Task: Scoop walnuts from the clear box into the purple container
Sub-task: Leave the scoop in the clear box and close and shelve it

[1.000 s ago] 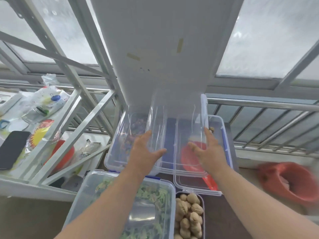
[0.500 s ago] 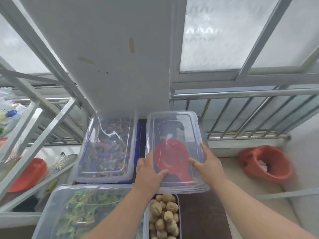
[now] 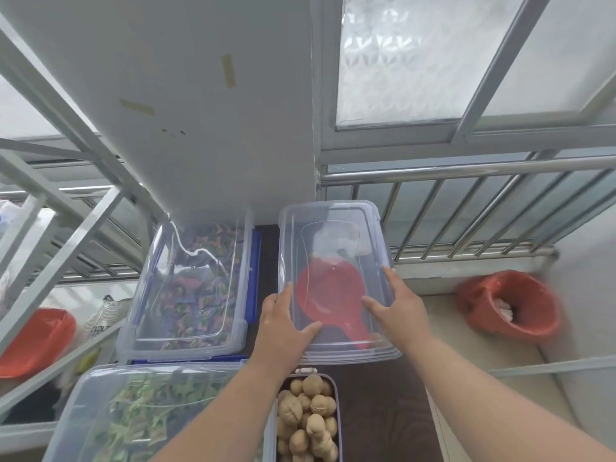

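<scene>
Now gripping the clear box at mid-frame from both sides: left hand clasping its lower left edge, thumb lying over the lid, fingers tucked beneath; right hand clasping the lower right edge, thumb stretched across the lid, fingers running up along the side

Showing through the lid, a red scoop, lying between the two hands, handle pointing toward lower right; walnuts inside the box not discernible

Sitting just below the box, at bottom centre of the frame and under the left forearm's inner side, the purple container, open and heaped with walnuts, its far end near the box's near rim

Lying left of the clear box, a second lidded box holding multicoloured pieces, with blue latches; filling lower left, a third lidded box holding green pieces, partly covered by the left forearm

Standing at right, well apart from the hands, a red bucket; peeking in at far left, a red basin behind white shelf bars
</scene>
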The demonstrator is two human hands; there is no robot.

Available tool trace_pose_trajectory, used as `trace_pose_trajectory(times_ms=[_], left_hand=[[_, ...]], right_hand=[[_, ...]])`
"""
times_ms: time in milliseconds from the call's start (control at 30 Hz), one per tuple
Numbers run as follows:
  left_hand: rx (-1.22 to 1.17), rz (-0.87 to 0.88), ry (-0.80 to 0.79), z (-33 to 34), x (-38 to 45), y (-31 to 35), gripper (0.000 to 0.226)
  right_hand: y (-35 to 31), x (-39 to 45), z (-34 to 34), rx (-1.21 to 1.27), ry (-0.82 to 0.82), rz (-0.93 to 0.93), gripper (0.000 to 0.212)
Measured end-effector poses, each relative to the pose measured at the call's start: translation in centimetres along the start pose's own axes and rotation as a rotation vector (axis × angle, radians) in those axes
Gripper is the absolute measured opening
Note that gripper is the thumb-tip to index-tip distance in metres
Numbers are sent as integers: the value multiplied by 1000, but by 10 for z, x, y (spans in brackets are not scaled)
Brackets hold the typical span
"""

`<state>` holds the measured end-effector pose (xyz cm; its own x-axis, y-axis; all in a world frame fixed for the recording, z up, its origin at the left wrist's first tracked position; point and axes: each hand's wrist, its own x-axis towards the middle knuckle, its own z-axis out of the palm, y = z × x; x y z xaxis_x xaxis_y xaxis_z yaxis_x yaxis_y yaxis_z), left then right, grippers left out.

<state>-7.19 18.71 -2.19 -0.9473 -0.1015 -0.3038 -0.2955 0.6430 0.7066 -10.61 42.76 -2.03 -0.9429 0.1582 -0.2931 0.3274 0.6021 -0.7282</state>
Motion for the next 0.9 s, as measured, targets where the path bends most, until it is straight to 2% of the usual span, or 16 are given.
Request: trace_pose_trajectory(times_ms=[433, 633, 900], left_hand=[[36, 21, -75, -11, 11, -11, 117], [90, 46, -131, -15, 22, -17, 122], [65, 51, -228, -11, 23, -28, 117]], right_hand=[[4, 2, 2, -28, 15, -52, 80], [9, 6, 11, -179, -4, -97, 81], [23, 10, 25, -242, 13, -163, 79]])
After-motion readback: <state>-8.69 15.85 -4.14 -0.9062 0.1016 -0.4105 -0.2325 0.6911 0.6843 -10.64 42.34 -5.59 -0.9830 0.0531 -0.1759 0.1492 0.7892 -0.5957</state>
